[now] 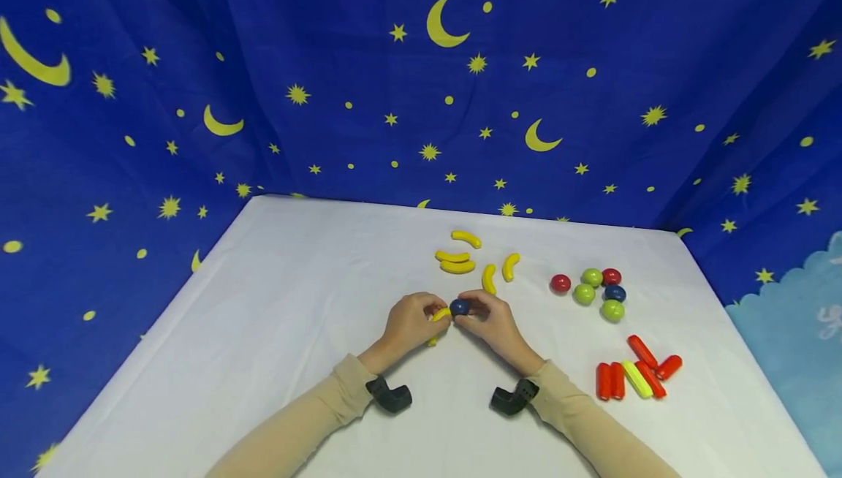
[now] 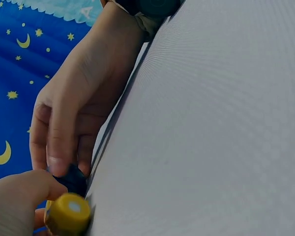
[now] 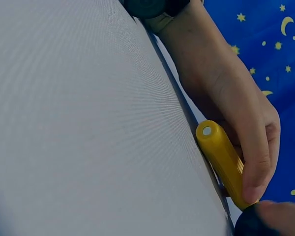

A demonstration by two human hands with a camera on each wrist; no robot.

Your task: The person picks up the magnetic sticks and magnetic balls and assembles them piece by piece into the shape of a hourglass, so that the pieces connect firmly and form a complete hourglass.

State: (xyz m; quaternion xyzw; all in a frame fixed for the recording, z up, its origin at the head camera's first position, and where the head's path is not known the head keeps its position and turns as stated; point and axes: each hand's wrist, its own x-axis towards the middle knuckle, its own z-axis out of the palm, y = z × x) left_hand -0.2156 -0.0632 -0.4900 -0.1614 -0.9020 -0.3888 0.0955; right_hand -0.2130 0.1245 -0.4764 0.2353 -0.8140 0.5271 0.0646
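Near the middle of the table, my left hand (image 1: 409,323) pinches a yellow curved piece (image 1: 441,313) between thumb and fingers. It is banana-shaped, and the right wrist view shows a small silvery disc in the near end of this curved piece (image 3: 226,164). My right hand (image 1: 493,324) pinches a glossy dark blue ball (image 1: 459,307). The upper end of the curved piece meets the ball between the two hands. Thumbs and fingers cover part of both. In the left wrist view the blue ball (image 2: 74,179) sits just behind the yellow end.
Several loose yellow curved pieces (image 1: 457,267) lie just beyond my hands. To the right are red, green and blue balls (image 1: 585,294). Nearer on that side are red rods (image 1: 604,381) and one yellow-green rod (image 1: 636,379). Blue star-patterned cloth (image 1: 368,134) hangs behind the white table (image 1: 276,281).
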